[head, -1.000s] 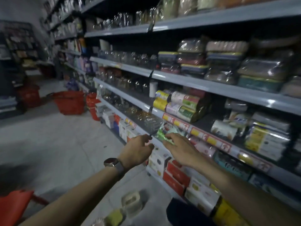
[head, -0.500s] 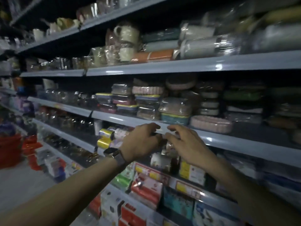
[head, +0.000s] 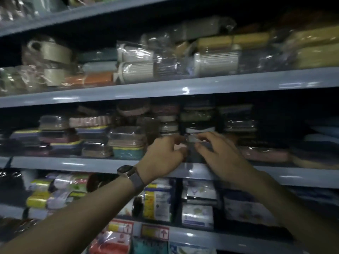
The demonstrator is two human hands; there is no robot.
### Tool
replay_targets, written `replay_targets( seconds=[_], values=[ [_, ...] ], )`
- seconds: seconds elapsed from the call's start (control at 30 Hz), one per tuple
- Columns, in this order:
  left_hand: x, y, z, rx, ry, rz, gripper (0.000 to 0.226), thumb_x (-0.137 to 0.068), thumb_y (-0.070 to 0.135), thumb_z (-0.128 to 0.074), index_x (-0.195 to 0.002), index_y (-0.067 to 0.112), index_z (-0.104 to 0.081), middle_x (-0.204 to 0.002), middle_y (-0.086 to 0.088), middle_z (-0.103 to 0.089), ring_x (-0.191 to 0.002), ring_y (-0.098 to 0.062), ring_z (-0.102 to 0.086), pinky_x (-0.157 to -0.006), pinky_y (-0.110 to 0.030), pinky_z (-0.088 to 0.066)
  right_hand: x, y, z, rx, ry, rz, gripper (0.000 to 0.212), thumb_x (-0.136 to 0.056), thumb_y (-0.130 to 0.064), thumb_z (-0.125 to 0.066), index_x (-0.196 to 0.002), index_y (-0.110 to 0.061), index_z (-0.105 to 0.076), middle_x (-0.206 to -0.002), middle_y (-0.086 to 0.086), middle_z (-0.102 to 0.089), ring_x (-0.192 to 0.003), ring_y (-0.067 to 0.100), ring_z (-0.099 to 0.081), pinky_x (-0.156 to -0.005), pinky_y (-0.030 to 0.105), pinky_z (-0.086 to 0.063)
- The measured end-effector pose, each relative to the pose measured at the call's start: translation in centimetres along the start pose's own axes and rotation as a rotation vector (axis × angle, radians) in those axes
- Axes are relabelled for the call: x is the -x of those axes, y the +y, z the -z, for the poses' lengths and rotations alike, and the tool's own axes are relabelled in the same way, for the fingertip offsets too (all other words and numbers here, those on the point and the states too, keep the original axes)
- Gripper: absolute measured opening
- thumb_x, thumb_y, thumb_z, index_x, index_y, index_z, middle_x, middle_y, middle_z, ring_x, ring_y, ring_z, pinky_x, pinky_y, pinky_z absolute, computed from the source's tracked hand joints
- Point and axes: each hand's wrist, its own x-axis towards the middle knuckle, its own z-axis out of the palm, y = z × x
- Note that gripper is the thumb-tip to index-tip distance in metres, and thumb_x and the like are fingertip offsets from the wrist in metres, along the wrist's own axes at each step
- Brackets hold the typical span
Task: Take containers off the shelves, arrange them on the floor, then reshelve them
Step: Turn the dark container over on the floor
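Note:
Both my hands reach onto the middle shelf (head: 73, 165). My left hand (head: 163, 153), a watch on its wrist, and my right hand (head: 216, 153) each pinch an end of a small dark plastic-wrapped container (head: 191, 142) at the shelf's front, between stacks of wrapped containers. Left of it stands a clear-lidded container on a teal one (head: 127, 143); a pink oval container (head: 264, 154) lies to the right. The held container's lower part is dark and hard to make out.
The shelf above (head: 183, 88) carries wrapped cups and ribbed canisters (head: 136, 70). Below the middle shelf are boxed goods (head: 157, 200) and rolls with yellow ends (head: 38, 200). Price tags (head: 155, 231) hang on the lower shelf's edge.
The view has tilted up from the floor and lower shelves to the middle shelf. Both hands have risen from a lower shelf edge and now pinch a small wrapped container on the middle shelf.

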Motion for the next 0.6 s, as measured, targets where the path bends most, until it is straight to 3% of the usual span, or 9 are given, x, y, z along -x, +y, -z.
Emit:
replay_targets(
  seconds=[0.17,0.3,0.4,0.5,0.6],
  values=[
    [-2.8,4.5,-3.5,0.069,-0.066,-0.101,0.047,-0.094,0.032,-0.062,-0.141,0.027,-0.060,-0.131,0.004,-0.069,-0.116,-0.015,-0.064,-0.092,-0.020,-0.046,1.8,4.3,6.0,0.194,0.124,-0.045,0.040,-0.098,-0.049,-0.051,-0.132,-0.031,-0.061,-0.128,-0.011,-0.060,-0.127,0.013,-0.048,-0.108,0.038,-0.043],
    [-4.7,9.1,-6.3,0.175,-0.103,-0.233,0.036,-0.095,0.026,-0.064,-0.131,0.026,-0.066,-0.113,0.007,-0.073,-0.098,-0.010,-0.066,-0.076,-0.018,-0.047,4.0,8.0,11.4,0.361,0.214,-0.128,0.033,-0.098,-0.039,-0.058,-0.129,-0.026,-0.063,-0.124,-0.008,-0.061,-0.125,0.016,-0.047,-0.105,0.037,-0.042],
    [-5.8,12.6,-8.8,0.200,-0.179,-0.311,0.036,-0.092,0.027,-0.068,-0.128,0.026,-0.067,-0.109,0.015,-0.070,-0.097,-0.002,-0.061,-0.076,-0.006,-0.042,5.5,10.8,15.0,0.463,0.294,-0.252,0.040,-0.096,-0.043,-0.060,-0.132,-0.024,-0.063,-0.131,-0.002,-0.062,-0.131,0.021,-0.049,-0.107,0.038,-0.042],
    [-7.0,15.3,-11.6,0.167,-0.271,-0.370,0.046,-0.086,0.043,-0.070,-0.128,0.024,-0.066,-0.118,0.007,-0.073,-0.112,-0.013,-0.067,-0.095,-0.026,-0.053,6.7,13.4,17.3,0.437,0.280,-0.425,0.051,-0.092,-0.054,-0.053,-0.135,-0.026,-0.058,-0.138,0.005,-0.061,-0.132,0.027,-0.050,-0.108,0.044,-0.044],
    [-8.1,17.4,-13.9,-0.022,-0.343,-0.418,0.080,-0.072,0.077,-0.055,-0.127,0.020,-0.061,-0.125,-0.007,-0.069,-0.116,-0.028,-0.064,-0.095,-0.039,-0.054,7.8,15.4,18.2,0.364,0.269,-0.519,0.061,-0.090,-0.054,-0.056,-0.142,-0.022,-0.048,-0.144,0.010,-0.057,-0.132,0.032,-0.051,-0.107,0.045,-0.045]
  ],
)
